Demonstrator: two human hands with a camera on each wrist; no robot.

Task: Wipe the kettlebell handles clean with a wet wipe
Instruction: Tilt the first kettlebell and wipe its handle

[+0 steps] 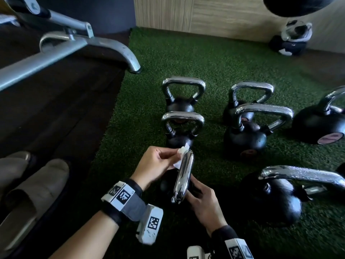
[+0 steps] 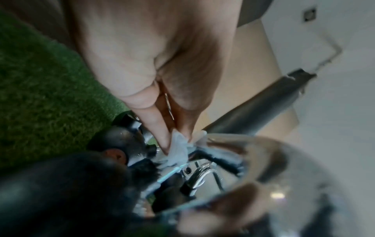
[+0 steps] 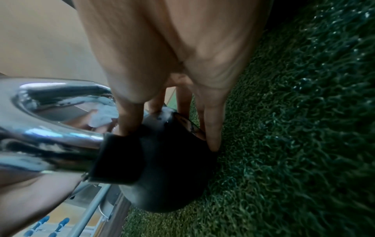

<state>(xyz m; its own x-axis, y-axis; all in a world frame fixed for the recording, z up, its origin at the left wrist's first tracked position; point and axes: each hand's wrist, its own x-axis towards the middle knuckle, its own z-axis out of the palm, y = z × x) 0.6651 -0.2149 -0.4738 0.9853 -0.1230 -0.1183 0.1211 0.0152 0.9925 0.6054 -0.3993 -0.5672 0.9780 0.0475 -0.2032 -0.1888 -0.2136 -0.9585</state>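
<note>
The nearest kettlebell (image 3: 166,168) lies tipped on the green turf, its chrome handle (image 1: 183,176) pointing toward me. My left hand (image 1: 175,156) pinches a crumpled white wet wipe (image 1: 182,153) between thumb and fingers against the far end of that handle. In the left wrist view the wipe (image 2: 178,149) sits at the fingertips (image 2: 164,142), touching the chrome. My right hand (image 1: 197,189) grips the black ball just below the handle. The right wrist view shows its thumb (image 3: 129,118) on one side of the ball and its fingers (image 3: 211,136) on the other.
Several more kettlebells stand on the turf (image 1: 205,62): two ahead (image 1: 182,128), two at centre right (image 1: 246,135), one far right (image 1: 317,122), one near right (image 1: 276,197). A grey bench frame (image 1: 74,45) crosses the dark floor at left. Grey shoes (image 1: 33,193) are at lower left.
</note>
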